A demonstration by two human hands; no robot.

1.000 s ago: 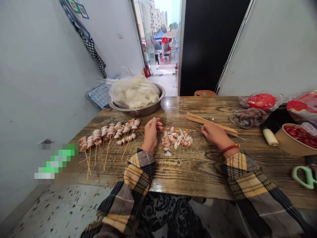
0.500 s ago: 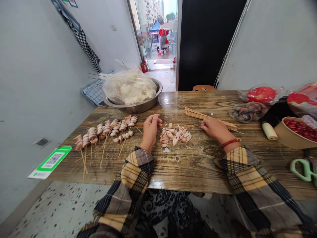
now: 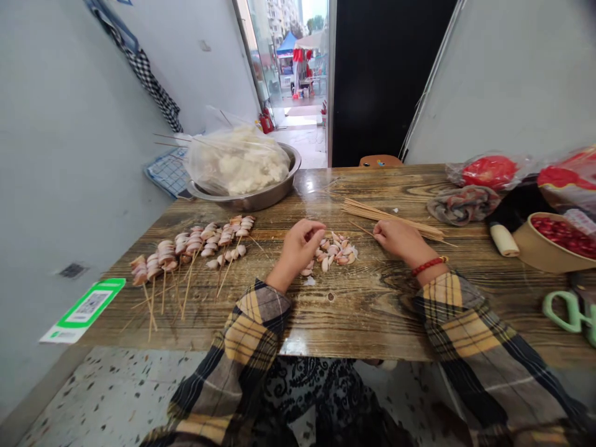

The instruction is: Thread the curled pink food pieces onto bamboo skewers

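Observation:
My left hand (image 3: 298, 249) hovers over the left side of a pile of unpeeled garlic cloves (image 3: 338, 251), hiding part of it. Its fingers are bent, with a gap between thumb and forefinger, and no clove shows in them. My right hand (image 3: 399, 239) pinches a thin wooden skewer (image 3: 361, 230), whose tip points left toward the pile. Behind that hand lies a bundle of bare skewers (image 3: 372, 212). To the left, several skewers threaded with garlic cloves (image 3: 166, 253) rest in a row, their sticks pointing toward me.
A metal basin (image 3: 261, 200) holding a plastic bag (image 3: 242, 164) of pale stuff stands at the back left. On the right are a crumpled cloth (image 3: 463, 205), a tub of red fruit (image 3: 544, 248) and green-handled scissors (image 3: 559, 310). A QR-code card (image 3: 88, 308) lies at the left edge.
My left hand has moved right, from beside the garlic pile to over its left part. My right hand still holds the skewer in nearly the same place. The view has shifted slightly.

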